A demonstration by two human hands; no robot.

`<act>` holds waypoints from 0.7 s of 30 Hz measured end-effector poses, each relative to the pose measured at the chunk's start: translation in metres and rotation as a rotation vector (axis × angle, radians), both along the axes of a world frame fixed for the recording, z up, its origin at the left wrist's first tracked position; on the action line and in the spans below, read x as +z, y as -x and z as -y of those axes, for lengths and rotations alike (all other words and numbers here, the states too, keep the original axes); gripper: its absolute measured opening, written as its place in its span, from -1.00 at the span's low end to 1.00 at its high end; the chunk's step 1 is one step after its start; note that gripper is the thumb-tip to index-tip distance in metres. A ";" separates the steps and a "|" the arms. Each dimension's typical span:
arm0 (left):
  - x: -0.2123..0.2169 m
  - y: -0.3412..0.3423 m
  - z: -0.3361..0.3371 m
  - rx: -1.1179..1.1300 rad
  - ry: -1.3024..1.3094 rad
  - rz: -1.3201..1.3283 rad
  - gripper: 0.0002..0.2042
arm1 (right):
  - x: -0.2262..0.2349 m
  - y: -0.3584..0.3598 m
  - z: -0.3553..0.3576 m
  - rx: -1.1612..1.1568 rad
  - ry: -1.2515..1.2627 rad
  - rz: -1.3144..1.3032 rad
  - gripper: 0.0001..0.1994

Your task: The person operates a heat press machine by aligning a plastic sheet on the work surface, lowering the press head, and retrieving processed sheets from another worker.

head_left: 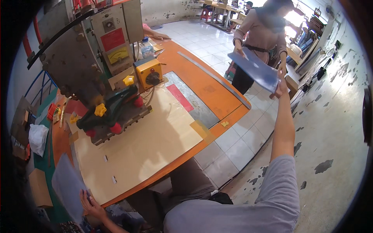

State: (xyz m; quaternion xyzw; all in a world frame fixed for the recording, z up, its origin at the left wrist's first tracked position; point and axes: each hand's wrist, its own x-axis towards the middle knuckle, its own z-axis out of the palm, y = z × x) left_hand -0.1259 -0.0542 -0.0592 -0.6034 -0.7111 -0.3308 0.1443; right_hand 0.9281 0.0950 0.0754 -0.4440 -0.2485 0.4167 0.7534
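My right arm reaches far out to the right. My right hand (281,87) grips the near corner of a dark blue, glossy sheet (254,70). A co-worker standing across from me has both hands on the same sheet, so it hangs between us above the floor. At the lower left my left hand (93,206) holds the edge of another thin blue-grey sheet (69,184), fingers fairly straight along it. That sheet is tilted up beside the table corner and slightly blurred. What lies behind it is hidden.
A press machine (116,112) with yellow knobs stands over a cream board (155,143) on the orange table (210,93). A yellow switch box (149,73) hangs at its side. Left are a white bag (38,139) and a cardboard box (40,188). A peeling wall (330,128) bounds the right.
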 end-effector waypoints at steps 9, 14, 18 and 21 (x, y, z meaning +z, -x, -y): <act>-0.002 -0.004 -0.004 0.015 0.011 -0.014 -0.63 | -0.047 0.037 0.030 -0.224 0.101 0.212 -0.74; 0.001 0.008 0.006 -0.039 -0.048 0.025 -0.61 | 0.011 0.143 0.092 -0.341 -0.010 0.344 -0.57; 0.030 -0.056 0.003 0.019 -0.141 0.084 -0.51 | 0.040 0.220 0.158 -0.316 -0.131 0.231 -0.51; 0.065 -0.146 0.010 -0.363 -0.224 0.523 -0.27 | 0.041 0.275 0.189 -0.318 -0.100 0.169 -0.56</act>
